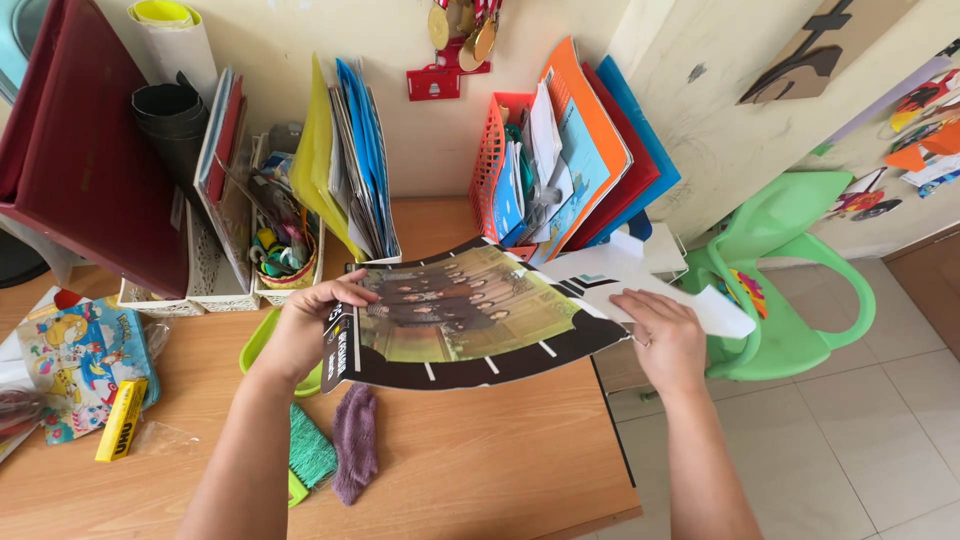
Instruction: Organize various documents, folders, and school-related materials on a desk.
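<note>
Poster: large glossy printed sheet (462,318) with a group photograph and a dark border, held flat in the air over the right half of the counter, both ends gripped so that it does not sag or curl.
Left hand: left hand (308,325) pinches the poster's left edge, thumb on top and fingers curled beneath, which keeps that end level.
Right hand: right hand (665,335) lies with fingers pressed together on the white arrow-shaped card (650,280) at the poster's right end, seemingly clamping it from above; whether the thumb is under it I cannot tell.
Counter: wooden counter (480,460) against the wall, its right edge just below the poster.
Under the left arm: purple knitted cloth (354,442) and green knitted cloth (312,447) lie side by side, near a lime green tray (262,340) partly hidden by the hand.
Along the wall: orange file basket (492,165) and a white organiser (215,285) hold folders and papers upright, so the middle stays open for handling.
Left side: yellow box (121,419) lies beside a colourful cartoon packet (85,360).
Beyond the counter: green plastic chair (800,270) stands on the tiled floor.
</note>
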